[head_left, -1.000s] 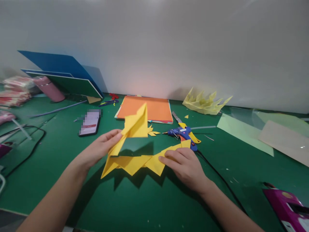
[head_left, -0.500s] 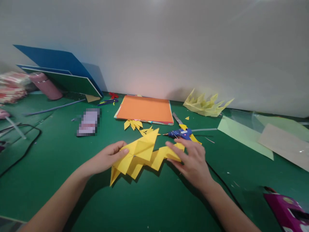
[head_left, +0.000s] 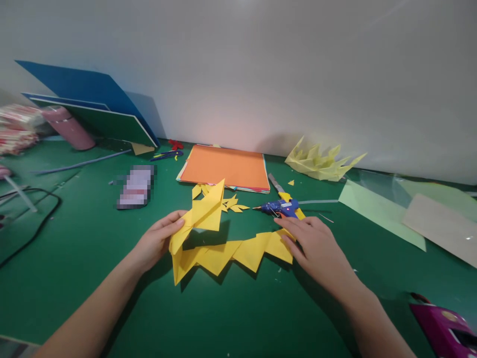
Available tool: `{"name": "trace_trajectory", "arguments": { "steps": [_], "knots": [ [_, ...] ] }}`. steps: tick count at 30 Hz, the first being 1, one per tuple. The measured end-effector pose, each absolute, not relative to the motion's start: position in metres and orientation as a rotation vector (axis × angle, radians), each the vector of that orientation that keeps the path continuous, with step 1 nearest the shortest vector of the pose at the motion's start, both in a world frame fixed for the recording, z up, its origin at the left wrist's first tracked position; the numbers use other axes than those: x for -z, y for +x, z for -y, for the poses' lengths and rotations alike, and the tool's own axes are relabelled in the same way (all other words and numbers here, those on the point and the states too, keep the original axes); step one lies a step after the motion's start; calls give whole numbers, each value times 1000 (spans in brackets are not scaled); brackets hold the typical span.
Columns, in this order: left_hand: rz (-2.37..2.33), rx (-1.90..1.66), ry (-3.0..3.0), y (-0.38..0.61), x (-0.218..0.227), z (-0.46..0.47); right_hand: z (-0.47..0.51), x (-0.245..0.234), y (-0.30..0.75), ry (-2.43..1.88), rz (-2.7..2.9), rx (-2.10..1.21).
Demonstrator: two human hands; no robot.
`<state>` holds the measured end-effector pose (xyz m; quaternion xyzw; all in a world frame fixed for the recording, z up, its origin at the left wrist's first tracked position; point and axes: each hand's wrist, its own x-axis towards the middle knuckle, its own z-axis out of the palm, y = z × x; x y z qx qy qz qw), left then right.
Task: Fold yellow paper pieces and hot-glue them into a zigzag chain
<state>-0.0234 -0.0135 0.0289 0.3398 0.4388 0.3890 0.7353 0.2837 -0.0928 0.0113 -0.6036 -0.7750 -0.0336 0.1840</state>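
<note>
A chain of folded yellow paper points (head_left: 227, 248) lies on the green table (head_left: 231, 318) in front of me. My left hand (head_left: 158, 238) pinches its left end and lifts that end, so one large point stands up. My right hand (head_left: 316, 246) rests with its fingers stretched flat on the chain's right end, pressing it to the table. A blue and yellow glue gun (head_left: 281, 206) lies just beyond my right fingertips, its black cord running back past my right wrist.
Behind are an orange paper stack (head_left: 227, 166), small yellow scraps (head_left: 227, 201), a pale yellow folded crown (head_left: 322, 164) and a phone (head_left: 136, 186). Blue and green boards (head_left: 93, 114) lean at the far left. Pale sheets (head_left: 410, 214) lie right; a magenta object (head_left: 445, 330) sits at the lower right.
The chain was bunched together half a second ago; it is now spread out again. My left hand has raised its end. My right hand has slid right and flattened on the other end.
</note>
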Motion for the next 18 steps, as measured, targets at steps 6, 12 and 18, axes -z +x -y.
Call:
{"name": "trace_trajectory", "arguments": {
  "steps": [6,12,18],
  "knots": [
    [-911,-870,774,-26,-27,13,93,-14,284,-1841,2310,-113],
    [-873,-900,793,-33,-22,10,97,-31,291,-1815,1959,-785],
    [-758,-1035,742,-30,-21,9,101,-20,310,-1242,1361,-1759]
  ]
}}
